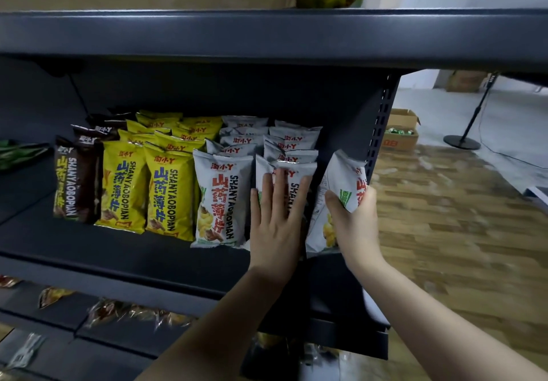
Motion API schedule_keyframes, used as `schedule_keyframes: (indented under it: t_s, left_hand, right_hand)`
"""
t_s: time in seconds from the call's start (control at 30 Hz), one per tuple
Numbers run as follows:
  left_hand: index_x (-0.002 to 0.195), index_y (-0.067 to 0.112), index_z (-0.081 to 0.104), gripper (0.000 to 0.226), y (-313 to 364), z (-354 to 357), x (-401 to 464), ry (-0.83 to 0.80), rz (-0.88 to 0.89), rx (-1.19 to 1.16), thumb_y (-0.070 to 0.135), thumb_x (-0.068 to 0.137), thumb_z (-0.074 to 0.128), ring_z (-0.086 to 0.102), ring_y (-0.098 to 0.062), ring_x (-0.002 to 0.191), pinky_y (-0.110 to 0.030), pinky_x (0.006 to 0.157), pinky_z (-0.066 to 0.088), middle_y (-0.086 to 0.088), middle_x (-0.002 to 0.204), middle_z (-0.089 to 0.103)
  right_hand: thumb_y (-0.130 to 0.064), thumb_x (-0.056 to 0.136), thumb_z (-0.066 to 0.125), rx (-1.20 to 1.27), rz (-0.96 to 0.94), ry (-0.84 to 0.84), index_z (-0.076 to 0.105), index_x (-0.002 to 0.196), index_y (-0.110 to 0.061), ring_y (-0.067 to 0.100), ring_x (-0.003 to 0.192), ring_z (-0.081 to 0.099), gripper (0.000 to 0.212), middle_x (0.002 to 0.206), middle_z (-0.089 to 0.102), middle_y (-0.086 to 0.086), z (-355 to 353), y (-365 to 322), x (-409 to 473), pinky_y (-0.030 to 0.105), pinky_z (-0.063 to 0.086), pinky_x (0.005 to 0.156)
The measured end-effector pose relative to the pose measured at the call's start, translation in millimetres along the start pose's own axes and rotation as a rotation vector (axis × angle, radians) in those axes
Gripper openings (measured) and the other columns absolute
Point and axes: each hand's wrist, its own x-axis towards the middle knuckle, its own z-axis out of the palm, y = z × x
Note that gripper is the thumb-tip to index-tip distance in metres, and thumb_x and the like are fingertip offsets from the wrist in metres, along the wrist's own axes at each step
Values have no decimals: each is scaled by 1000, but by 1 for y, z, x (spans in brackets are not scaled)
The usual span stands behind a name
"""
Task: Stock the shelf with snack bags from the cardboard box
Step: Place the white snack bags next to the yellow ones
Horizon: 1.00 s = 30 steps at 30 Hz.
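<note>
While the left hand (275, 217) lies flat, fingers straight, against the front grey bag (292, 179) of the rightmost row, the right hand (354, 220) grips a tilted grey snack bag (341, 185) just beside that row, at the right end of the dark shelf (118, 250). Item held: fingers curled round its lower middle, top leaning right. Stock on shelf, left to right: brown bags (75, 185), yellow bags (148, 185), grey bags (221, 199), upright in rows. On floor, far right: open cardboard box (401, 130).
</note>
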Motion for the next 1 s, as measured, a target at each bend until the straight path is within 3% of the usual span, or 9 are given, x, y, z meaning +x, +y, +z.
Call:
schedule_keyframes:
  t_s: [0.1, 0.4, 0.5, 0.6, 0.67, 0.73, 0.83, 0.9, 1.0]
  left_hand:
    - [148, 14, 19, 65, -2, 5, 5, 2, -30, 3, 28, 94, 51, 14, -34, 144, -54, 114, 23, -18, 154, 17]
    - [150, 12, 4, 61, -6, -6, 0, -52, -15, -64, 44, 98, 16, 6, -33, 145, -55, 115, 12, -17, 155, 9]
    - [144, 1, 25, 61, 1, -25, -1, 49, 97, -136, 40, 98, 31, 17, -33, 143, -51, 116, 17, -21, 151, 23]
    - [135, -3, 41, 54, 27, -39, -4, 68, 227, -344, 14, 86, 54, 40, -31, 128, -45, 107, 37, -19, 135, 45]
    - [137, -2, 39, 61, 49, -42, -5, -75, 113, -410, 16, 81, 54, 45, -28, 122, -46, 102, 43, -17, 130, 48]
    - [145, 0, 24, 80, 68, -42, -2, -250, -22, -390, 27, 80, 62, 40, -27, 131, -43, 108, 40, -15, 141, 39]
    - [150, 8, 0, 95, 77, -32, 16, -413, -190, -372, 31, 83, 64, 41, -23, 131, -35, 103, 41, -9, 146, 27]
    - [148, 11, 7, 93, 75, -19, 29, -477, -303, -462, 33, 81, 67, 48, -20, 123, -34, 94, 44, -5, 139, 35]
    - [133, 15, 37, 56, 69, -6, 40, -536, -484, -1118, 17, 84, 66, 52, -17, 116, -26, 89, 44, 1, 119, 52]
  right_hand:
    - [-27, 92, 61, 1, -19, 17, 36, 105, -21, -3, 74, 47, 29, 85, 46, -16, 2, 2, 3, 18, 40, 60]
    - [-26, 89, 62, 19, -46, 46, 40, 105, -17, 16, 82, 57, 29, 91, 56, -3, 0, 4, 3, 36, 47, 68]
    - [-24, 86, 63, 42, -37, 47, 41, 106, -18, 19, 88, 58, 30, 99, 58, 2, -3, 3, 4, 38, 48, 69]
    - [-25, 84, 62, 86, -18, 33, 42, 106, -20, 23, 88, 59, 31, 100, 59, 5, -8, 2, 8, 41, 48, 69]
    - [-26, 82, 65, 99, -31, 36, 41, 105, -20, 25, 90, 59, 34, 100, 59, 6, -12, 2, 11, 43, 48, 73]
    - [-27, 82, 68, 82, -60, 43, 40, 108, -18, 22, 91, 59, 39, 99, 58, 4, -17, 1, 13, 39, 49, 76]
    - [-28, 83, 71, 122, -57, -69, 43, 118, -18, 8, 86, 58, 46, 96, 58, -7, -26, -1, 14, 20, 49, 74]
    - [-34, 83, 71, 158, -9, -213, 46, 122, -21, 3, 87, 60, 49, 103, 61, -8, -33, 1, 16, 7, 47, 66]
    - [-47, 72, 78, 271, 105, -347, 55, 124, -12, 18, 92, 68, 67, 108, 69, 5, -45, 8, 30, 23, 54, 70]
